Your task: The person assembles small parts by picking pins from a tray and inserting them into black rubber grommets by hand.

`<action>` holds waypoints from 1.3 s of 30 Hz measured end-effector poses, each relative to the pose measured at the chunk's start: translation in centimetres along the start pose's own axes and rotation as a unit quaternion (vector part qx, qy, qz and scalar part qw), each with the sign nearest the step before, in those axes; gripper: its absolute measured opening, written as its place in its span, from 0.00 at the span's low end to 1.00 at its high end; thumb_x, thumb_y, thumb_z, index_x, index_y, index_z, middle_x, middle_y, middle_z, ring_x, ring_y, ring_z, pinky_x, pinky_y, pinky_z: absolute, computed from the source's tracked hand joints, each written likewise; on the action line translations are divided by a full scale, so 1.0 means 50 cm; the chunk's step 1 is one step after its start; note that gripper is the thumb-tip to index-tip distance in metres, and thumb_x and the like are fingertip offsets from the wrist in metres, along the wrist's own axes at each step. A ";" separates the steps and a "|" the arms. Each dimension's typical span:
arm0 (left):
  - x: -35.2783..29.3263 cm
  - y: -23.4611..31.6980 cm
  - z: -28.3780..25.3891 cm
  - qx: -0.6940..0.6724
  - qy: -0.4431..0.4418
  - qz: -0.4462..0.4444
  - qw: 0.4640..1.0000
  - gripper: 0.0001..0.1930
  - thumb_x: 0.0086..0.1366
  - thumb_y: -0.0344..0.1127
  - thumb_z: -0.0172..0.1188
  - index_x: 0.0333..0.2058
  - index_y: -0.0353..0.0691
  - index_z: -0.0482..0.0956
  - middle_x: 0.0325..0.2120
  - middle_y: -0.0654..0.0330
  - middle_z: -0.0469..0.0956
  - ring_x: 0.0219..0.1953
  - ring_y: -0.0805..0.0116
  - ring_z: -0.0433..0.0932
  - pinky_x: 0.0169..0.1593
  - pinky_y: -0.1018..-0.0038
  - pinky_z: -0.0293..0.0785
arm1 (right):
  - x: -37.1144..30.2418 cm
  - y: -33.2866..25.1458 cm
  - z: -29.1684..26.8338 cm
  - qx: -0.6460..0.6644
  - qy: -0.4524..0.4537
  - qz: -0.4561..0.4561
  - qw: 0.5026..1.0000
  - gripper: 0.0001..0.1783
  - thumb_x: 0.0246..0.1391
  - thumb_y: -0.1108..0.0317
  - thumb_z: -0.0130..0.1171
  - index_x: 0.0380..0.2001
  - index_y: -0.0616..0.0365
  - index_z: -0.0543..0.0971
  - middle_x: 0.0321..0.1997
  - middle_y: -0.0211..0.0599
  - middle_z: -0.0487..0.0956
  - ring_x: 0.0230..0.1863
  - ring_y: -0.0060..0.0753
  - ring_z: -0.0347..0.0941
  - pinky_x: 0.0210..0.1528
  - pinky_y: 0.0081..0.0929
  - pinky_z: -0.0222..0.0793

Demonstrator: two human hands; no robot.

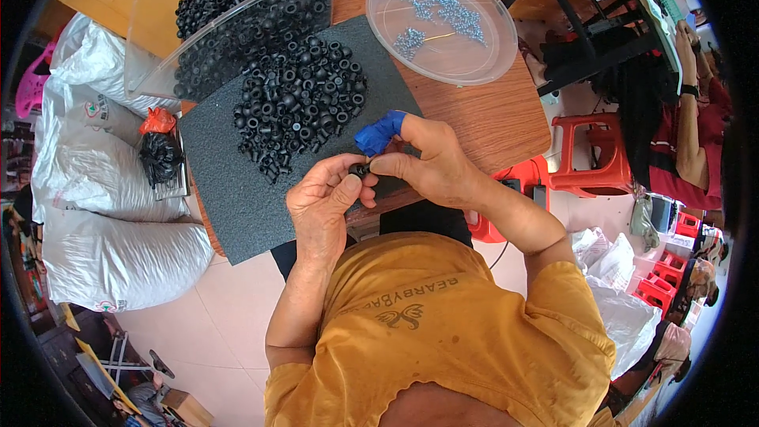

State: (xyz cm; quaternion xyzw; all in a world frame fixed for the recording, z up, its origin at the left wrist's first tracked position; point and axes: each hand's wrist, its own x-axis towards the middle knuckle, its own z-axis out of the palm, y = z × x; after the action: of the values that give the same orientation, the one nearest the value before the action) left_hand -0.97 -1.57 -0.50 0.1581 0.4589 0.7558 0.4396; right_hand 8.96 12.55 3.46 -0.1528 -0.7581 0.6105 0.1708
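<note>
The step in hand seems to be fine work on one black part (359, 170), which sits in the grip of the left hand (320, 204), over the near edge of the counter (514, 122). This grip is closed, thumb against fingers. The right hand (433, 156) meets it from the right, thumb tip at the part, a blue cover (377, 134) at its fingers; whether it pinches something also, I cannot tell. The next move appears to call for a steady left grip and a small, careful motion of the right. The left forearm rises almost straight; the right one comes aslant. Beyond the left grip lies the pile (304, 99) of similar parts.
</note>
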 end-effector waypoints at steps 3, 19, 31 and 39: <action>-0.001 0.001 0.001 0.023 -0.004 -0.005 1.000 0.12 0.60 0.27 0.58 0.41 0.28 0.75 0.29 0.54 0.78 0.27 0.72 0.76 0.31 0.78 0.75 | 0.001 -0.001 -0.003 -0.047 -0.006 -0.018 0.999 0.06 0.49 0.79 0.56 0.32 0.64 0.73 0.27 0.37 0.77 0.30 0.24 0.76 0.31 0.22 0.71; -0.002 -0.002 0.000 0.048 -0.002 -0.015 0.999 0.12 0.60 0.28 0.58 0.42 0.29 0.75 0.29 0.55 0.78 0.27 0.74 0.76 0.30 0.80 0.75 | -0.002 0.005 -0.005 0.005 -0.011 0.066 0.998 0.12 0.46 0.76 0.62 0.37 0.61 0.77 0.30 0.30 0.78 0.32 0.18 0.71 0.36 0.20 0.68; -0.005 -0.011 0.008 0.119 0.019 0.022 0.992 0.10 0.61 0.26 0.56 0.41 0.30 0.75 0.29 0.58 0.78 0.28 0.77 0.76 0.31 0.83 0.75 | -0.001 0.011 0.014 -0.264 0.006 -0.160 0.951 0.05 0.41 0.72 0.59 0.24 0.61 0.76 0.27 0.41 0.70 0.33 0.47 0.65 0.34 0.38 0.64; -0.007 -0.013 0.009 0.108 0.018 0.031 0.994 0.11 0.61 0.27 0.57 0.42 0.30 0.74 0.28 0.59 0.77 0.26 0.78 0.74 0.29 0.83 0.74 | -0.006 0.027 0.029 -0.267 0.061 -0.198 0.941 0.08 0.43 0.74 0.59 0.31 0.59 0.77 0.26 0.37 0.72 0.29 0.40 0.66 0.30 0.32 0.64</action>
State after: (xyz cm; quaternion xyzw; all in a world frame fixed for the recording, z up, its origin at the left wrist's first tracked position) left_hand -0.13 -1.50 -0.76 0.2050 0.5407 0.7176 0.3883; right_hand 8.60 11.45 1.83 -0.0768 -0.8966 0.3288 0.2866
